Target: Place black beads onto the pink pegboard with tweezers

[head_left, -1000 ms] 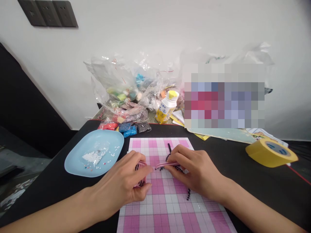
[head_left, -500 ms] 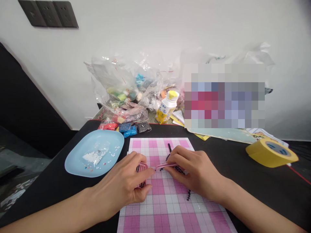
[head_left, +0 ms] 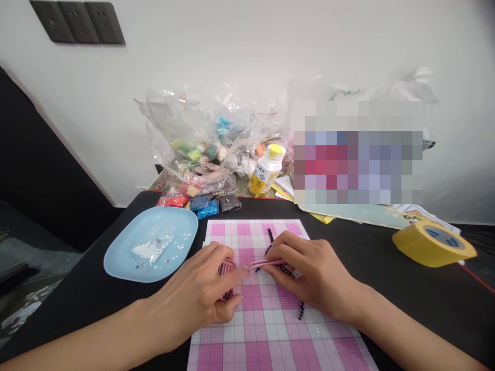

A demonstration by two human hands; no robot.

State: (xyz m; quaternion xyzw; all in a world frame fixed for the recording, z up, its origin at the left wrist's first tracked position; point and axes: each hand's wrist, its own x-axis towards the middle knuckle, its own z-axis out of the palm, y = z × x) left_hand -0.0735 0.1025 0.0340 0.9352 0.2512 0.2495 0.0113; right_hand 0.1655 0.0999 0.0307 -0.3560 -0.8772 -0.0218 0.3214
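My left hand is closed around a small pink ridged tray with black beads in its grooves; the hand hides much of it. Pinched in my right hand is a pair of slim pink tweezers, whose left end lies near my left fingertips. Both hands are over a pink-and-white checked pegboard. Black beads form a short line on the board below my right hand. Another black row shows above it, and more dark beads are partly covered by the fingers.
On the left, a light blue plate holds white beads and a few coloured ones. Behind the board stand a yellow-and-white bottle, small bead packets and clear plastic bags. A yellow tape roll lies at right.
Both hands stay in nearly the same place, still holding the tray and tweezers. Only a very slight shift of the whole view is visible.
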